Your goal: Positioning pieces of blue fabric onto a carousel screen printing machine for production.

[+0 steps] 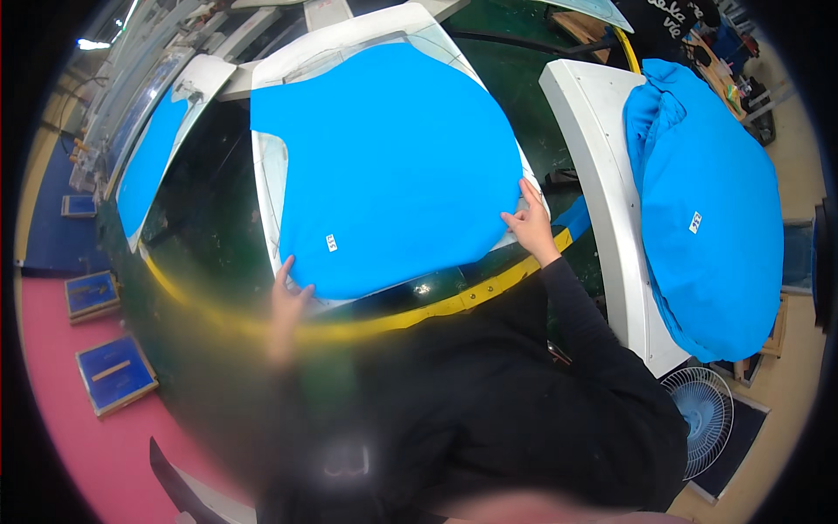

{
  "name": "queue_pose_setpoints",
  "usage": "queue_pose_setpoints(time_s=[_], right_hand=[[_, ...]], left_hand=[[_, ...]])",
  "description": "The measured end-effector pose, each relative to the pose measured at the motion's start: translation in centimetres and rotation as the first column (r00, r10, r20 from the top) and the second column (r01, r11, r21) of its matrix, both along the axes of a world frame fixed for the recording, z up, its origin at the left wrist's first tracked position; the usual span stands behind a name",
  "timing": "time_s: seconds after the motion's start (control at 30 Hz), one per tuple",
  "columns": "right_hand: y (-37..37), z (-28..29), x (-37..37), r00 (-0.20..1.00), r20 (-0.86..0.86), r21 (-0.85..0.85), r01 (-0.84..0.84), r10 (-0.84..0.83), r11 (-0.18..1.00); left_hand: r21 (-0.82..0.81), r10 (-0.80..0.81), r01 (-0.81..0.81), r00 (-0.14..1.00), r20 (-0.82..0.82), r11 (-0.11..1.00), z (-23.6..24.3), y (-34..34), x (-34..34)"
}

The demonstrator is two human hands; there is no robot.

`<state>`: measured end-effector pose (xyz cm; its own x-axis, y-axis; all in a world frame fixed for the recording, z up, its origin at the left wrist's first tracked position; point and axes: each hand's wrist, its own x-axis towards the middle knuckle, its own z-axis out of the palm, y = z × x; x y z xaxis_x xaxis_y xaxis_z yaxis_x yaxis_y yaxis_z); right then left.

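Note:
A bright blue fabric panel (393, 166) lies flat on a white board (271, 192) in front of me, with a small white label (332, 243) near its lower left. My left hand (286, 306), partly blurred, touches the panel's near left corner with thumb and finger apart. At the panel's right edge, my right hand (531, 229) rests with its fingers stretched out and the thumb spread onto the cloth. Neither hand is closed around anything.
A yellow curved rim (436, 310) runs between me and the board. On the right, a pile of blue cloth (711, 218) sits by a white stand (602, 192), above a fan (698, 419). Another board with a blue piece (153, 170) is at the left. A person (676, 22) is at the far right.

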<state>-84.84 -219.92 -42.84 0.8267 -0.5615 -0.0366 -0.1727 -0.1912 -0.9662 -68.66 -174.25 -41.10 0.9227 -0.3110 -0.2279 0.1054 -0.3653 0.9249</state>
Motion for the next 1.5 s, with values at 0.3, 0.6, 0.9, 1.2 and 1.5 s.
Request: queue_pose_setpoints(time_s=[0.3,0.6,0.9,1.2,1.5], right_hand=[[0.0,-0.1,-0.4,0.998,-0.057,-0.102,-0.009,0.003,0.995],[0.0,-0.6,-0.6,0.998,-0.069,-0.14,-0.003,-0.007,0.99],[0.5,-0.3,-0.7,0.994,-0.105,-0.204,-0.049,0.028,0.978],[0.1,0.1,-2.2,0.992,-0.116,-0.709,-0.113,0.044,0.696],[-1.1,14.8,-11.2,0.979,-0.055,-0.948,0.011,-0.198,0.317]], left_hand=[[0.224,-0.018,0.0,0.997,0.079,0.975,2.2,-2.0,-0.6],[0.363,-0.047,-0.013,0.987,0.156,0.932,2.1,-1.8,-0.7],[0.401,-0.049,0.011,0.995,0.085,0.916,2.5,-1.7,-0.4],[0.601,-0.145,-0.036,0.957,0.251,0.799,2.1,-3.4,-0.8],[0.577,-0.535,0.182,0.659,0.53,0.796,1.6,-6.8,-8.1]])
